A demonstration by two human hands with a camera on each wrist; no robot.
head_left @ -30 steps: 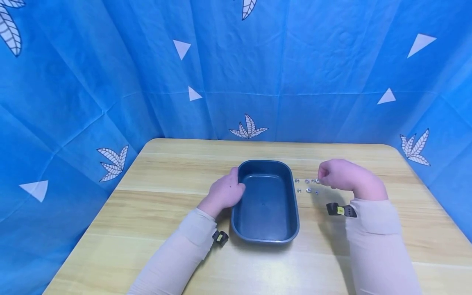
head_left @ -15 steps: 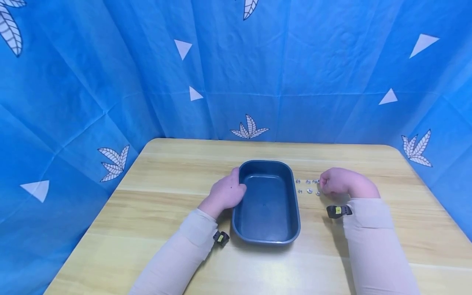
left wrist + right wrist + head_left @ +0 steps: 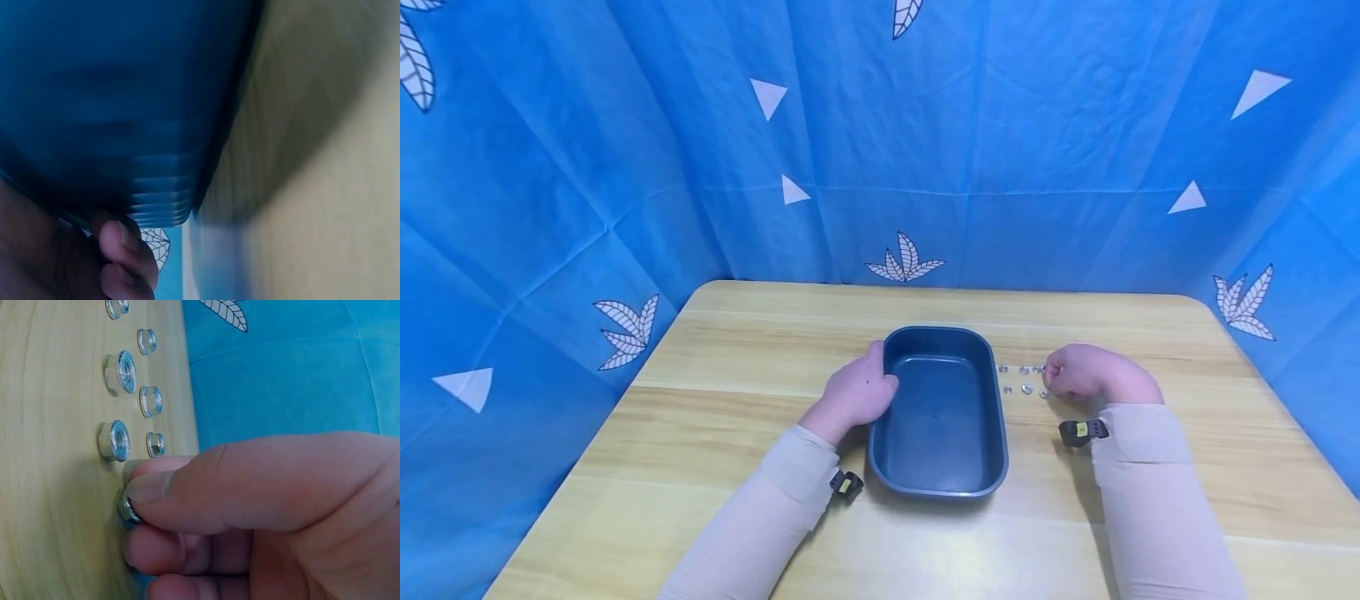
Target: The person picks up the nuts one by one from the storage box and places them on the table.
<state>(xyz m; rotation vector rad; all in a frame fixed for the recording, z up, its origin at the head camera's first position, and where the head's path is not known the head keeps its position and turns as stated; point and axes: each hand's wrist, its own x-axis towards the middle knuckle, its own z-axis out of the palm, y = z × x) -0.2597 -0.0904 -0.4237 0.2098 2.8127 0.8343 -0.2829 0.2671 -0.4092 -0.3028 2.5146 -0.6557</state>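
Observation:
A dark blue rectangular plastic basin [image 3: 936,425] stands on the table in the head view. My left hand [image 3: 860,388] grips its left rim, thumb over the inside; in the left wrist view curled fingers [image 3: 125,250] show beneath the rim. To the basin's right, my right hand [image 3: 1086,372] is low over the table by two short rows of small metal nuts [image 3: 1027,389]. Seen from the right wrist, thumb and fingers pinch a flange nut [image 3: 128,507], partly covered by the thumb. Other flange nuts [image 3: 114,441] stand close by on the wood.
The light wooden table [image 3: 737,350] reaches back to a blue patterned curtain [image 3: 880,150], which also hangs along both sides. Each wrist wears a small black strap-on camera [image 3: 1078,432]. The nuts lie close to the basin's right wall.
My right hand has come down and slightly nearer to me, its fingers now at the right end of the nut rows. The left hand and basin hold still.

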